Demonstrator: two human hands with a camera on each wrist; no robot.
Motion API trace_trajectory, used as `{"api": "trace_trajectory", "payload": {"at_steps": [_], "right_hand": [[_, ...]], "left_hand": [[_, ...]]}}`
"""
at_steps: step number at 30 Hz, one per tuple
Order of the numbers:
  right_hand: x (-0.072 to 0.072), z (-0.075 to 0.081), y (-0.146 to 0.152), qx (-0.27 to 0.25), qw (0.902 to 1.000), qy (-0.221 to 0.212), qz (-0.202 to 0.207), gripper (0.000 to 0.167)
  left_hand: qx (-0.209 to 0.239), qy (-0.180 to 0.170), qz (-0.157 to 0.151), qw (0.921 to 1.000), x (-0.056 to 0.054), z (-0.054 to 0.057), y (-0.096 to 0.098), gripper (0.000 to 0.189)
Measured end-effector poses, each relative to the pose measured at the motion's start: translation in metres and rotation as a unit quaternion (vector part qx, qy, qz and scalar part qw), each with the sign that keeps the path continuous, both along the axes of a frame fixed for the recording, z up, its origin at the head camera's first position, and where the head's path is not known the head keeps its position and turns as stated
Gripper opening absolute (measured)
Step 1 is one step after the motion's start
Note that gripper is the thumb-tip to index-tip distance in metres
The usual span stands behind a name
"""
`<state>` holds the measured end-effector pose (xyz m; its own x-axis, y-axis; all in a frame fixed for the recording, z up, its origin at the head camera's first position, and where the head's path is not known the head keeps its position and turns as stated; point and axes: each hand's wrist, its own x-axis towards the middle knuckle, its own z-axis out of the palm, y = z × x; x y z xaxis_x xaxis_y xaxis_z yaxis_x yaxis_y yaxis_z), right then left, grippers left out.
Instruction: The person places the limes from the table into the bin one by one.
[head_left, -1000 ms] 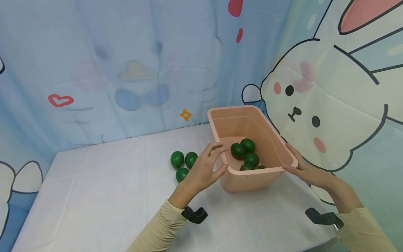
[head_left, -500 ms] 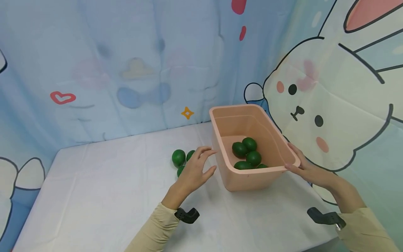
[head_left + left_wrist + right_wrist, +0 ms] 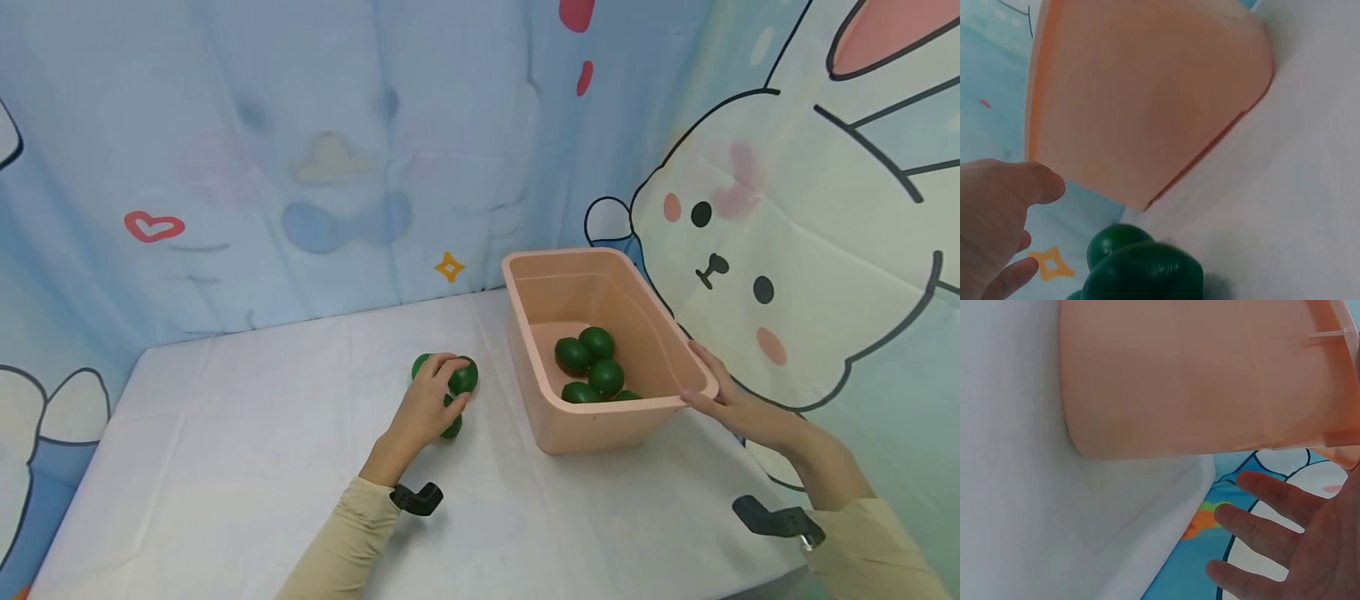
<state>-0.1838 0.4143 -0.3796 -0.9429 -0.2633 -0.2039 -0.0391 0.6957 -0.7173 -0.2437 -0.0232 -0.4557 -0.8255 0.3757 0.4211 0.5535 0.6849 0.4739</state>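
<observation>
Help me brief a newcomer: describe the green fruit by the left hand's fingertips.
Find the pink bin on the white table, then the left hand at three loose green fruits. The wanted green fruit lies nearest the bin of the three.

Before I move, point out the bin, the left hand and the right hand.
Bin (image 3: 600, 430), head view: front wall.
Left hand (image 3: 422, 408), head view: middle of hand.
Right hand (image 3: 741, 408), head view: middle of hand.
</observation>
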Motion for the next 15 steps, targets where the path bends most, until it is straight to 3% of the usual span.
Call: {"api": "trace_trajectory", "payload": {"at_steps": [4,15], "right_hand": [[0.001,-0.002,-0.002,-0.005,1.0000,-0.002,0.003,0.087],[-0.002,-0.001,0.001,-0.012,0.9999,0.004,0.011,0.086]], "left_hand": [[-0.008,-0.016,0.014,0.9997,-0.001,-0.005,-0.008,0.046],[-0.024,-0.065,0.011,0.9975,0.006,-0.023,-0.014,0.045]]}}
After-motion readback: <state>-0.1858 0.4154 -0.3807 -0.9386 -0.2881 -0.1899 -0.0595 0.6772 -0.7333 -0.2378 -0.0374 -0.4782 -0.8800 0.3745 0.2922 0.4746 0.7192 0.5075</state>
